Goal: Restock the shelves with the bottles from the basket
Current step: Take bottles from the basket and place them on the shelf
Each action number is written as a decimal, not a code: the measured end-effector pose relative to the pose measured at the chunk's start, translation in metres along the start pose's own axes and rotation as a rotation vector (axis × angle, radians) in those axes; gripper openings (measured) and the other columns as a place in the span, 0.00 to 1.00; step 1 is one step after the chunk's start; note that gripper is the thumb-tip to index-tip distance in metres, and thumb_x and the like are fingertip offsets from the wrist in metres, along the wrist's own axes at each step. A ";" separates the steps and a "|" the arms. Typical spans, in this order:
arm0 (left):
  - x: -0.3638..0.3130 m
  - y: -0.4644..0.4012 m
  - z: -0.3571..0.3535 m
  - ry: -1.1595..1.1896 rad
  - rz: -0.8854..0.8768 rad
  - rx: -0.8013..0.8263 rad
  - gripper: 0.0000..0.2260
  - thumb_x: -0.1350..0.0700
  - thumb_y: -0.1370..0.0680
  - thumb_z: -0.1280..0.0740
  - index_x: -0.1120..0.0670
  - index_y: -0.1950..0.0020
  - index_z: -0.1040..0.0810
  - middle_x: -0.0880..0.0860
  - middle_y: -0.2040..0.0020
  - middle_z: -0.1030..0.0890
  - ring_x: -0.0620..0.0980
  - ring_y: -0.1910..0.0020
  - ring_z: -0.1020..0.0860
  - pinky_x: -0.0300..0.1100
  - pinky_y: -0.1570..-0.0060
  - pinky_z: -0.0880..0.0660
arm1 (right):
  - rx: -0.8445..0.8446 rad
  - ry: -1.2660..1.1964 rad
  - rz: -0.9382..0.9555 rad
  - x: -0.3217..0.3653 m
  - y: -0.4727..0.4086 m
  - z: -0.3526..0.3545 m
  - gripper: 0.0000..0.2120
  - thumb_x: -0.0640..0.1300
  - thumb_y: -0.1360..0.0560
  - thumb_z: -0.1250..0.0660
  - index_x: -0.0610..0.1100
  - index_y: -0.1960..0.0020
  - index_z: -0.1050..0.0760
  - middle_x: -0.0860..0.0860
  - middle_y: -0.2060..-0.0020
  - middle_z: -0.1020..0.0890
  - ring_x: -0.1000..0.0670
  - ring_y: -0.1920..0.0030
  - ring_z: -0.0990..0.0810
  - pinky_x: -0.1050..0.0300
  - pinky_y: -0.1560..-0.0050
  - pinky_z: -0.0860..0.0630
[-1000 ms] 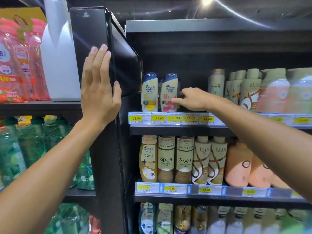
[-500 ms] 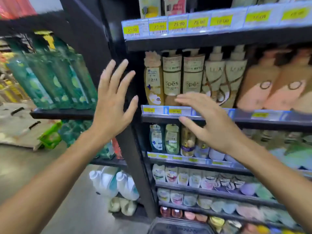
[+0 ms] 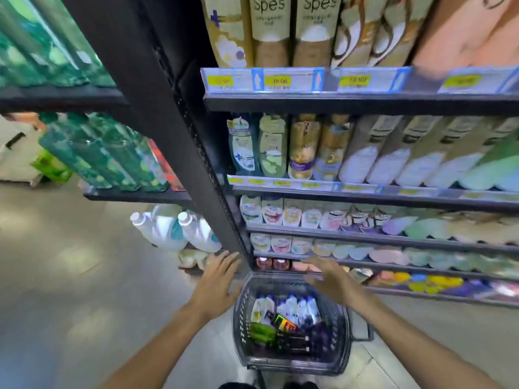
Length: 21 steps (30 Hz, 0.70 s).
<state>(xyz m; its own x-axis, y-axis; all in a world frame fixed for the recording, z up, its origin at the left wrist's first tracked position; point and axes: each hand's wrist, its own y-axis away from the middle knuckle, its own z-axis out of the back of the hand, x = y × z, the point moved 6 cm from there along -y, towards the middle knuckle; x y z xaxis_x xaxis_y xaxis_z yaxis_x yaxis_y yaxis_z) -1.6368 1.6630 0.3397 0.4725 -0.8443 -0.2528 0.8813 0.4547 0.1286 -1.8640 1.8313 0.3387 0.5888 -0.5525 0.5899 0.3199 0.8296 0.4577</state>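
Note:
A dark wire basket (image 3: 344, 327) stands on the floor below me, in front of the shelves. Inside lie several white-and-blue bottles (image 3: 286, 307), a green pack (image 3: 261, 332) and dark boxes (image 3: 295, 342). My left hand (image 3: 216, 279) hovers open just left of the basket's far rim, fingers spread. My right hand (image 3: 328, 276) hovers open over the basket's far right corner, blurred by motion. Neither hand holds anything. The shelves (image 3: 365, 103) above carry rows of shampoo bottles.
A black upright post (image 3: 157, 113) divides the shelving. Left of it are green bottles (image 3: 106, 155) and white jugs (image 3: 174, 228) near the floor. Lower shelves (image 3: 393, 240) hold small pouches and tubs. Grey floor (image 3: 70, 276) spreads to the left.
My view has dropped from the upper shelves to the basket on the floor. Both hands came down from the post and shelf to just above the basket, still holding nothing.

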 end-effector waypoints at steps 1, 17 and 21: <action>0.001 0.002 -0.013 0.020 0.002 0.029 0.26 0.43 0.22 0.40 0.57 0.31 0.24 0.54 0.30 0.24 0.56 0.29 0.29 0.50 0.27 0.37 | 0.033 -0.017 -0.046 -0.013 0.002 -0.016 0.23 0.59 0.21 0.35 0.53 0.29 0.28 0.50 0.35 0.20 0.50 0.34 0.22 0.50 0.31 0.28; 0.059 -0.013 -0.259 0.382 0.301 0.528 0.24 0.53 0.17 0.37 0.54 0.21 0.35 0.57 0.25 0.31 0.57 0.27 0.32 0.45 0.31 0.32 | 0.119 -0.222 -0.476 -0.145 -0.033 -0.200 0.22 0.50 0.21 0.32 0.51 0.28 0.27 0.52 0.36 0.19 0.50 0.33 0.22 0.59 0.35 0.30; 0.077 -0.023 -0.341 0.404 0.389 0.590 0.24 0.53 0.17 0.38 0.54 0.21 0.36 0.56 0.24 0.33 0.55 0.28 0.30 0.41 0.34 0.32 | 0.125 -0.306 -0.495 -0.198 -0.068 -0.258 0.20 0.48 0.21 0.31 0.49 0.30 0.26 0.52 0.37 0.19 0.51 0.34 0.22 0.56 0.32 0.28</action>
<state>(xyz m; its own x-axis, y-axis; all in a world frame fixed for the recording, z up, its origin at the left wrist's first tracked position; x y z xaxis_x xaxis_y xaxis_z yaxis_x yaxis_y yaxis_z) -1.6223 1.6840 -0.0095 0.8060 -0.4384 -0.3978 0.5661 0.3746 0.7343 -1.8109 1.9055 0.0193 0.1451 -0.8847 0.4430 0.4008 0.4619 0.7912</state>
